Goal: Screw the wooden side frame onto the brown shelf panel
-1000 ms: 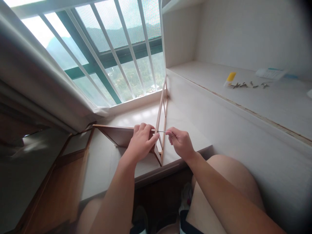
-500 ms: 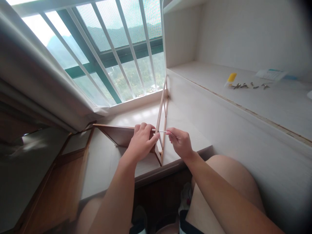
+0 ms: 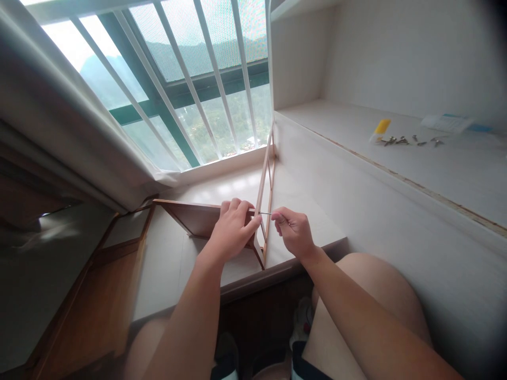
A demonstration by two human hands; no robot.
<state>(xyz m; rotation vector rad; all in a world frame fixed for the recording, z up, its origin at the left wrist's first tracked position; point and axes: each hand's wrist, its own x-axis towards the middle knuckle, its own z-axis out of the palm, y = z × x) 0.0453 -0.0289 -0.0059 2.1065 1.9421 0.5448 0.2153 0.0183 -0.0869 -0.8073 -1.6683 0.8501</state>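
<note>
My left hand [image 3: 236, 227] is wrapped over the top edge of a brown wooden board [image 3: 202, 219], where it meets a slim wooden frame [image 3: 263, 190]. Its thumb presses close to the joint. My right hand [image 3: 293, 229] is closed in a pinch around a thin metal rod tool [image 3: 266, 213]. The rod's tip reaches the frame beside my left thumb; its handle end is hidden in my fingers, so I cannot tell its exact kind. Board and frame stand at an angle to each other on a pale surface [image 3: 158, 274].
On the raised white shelf [image 3: 336, 124] at right lie several metal screws [image 3: 402, 141], a yellow-capped item [image 3: 383, 126] and a clear plastic bag [image 3: 447, 123]. A barred window [image 3: 190, 84] is ahead, with a grey curtain [image 3: 91, 116] at left. My knees are below the ledge.
The whole view has shifted slightly, so everything sits a little further right. Both hands keep their grip, and the rod stays at the joint.
</note>
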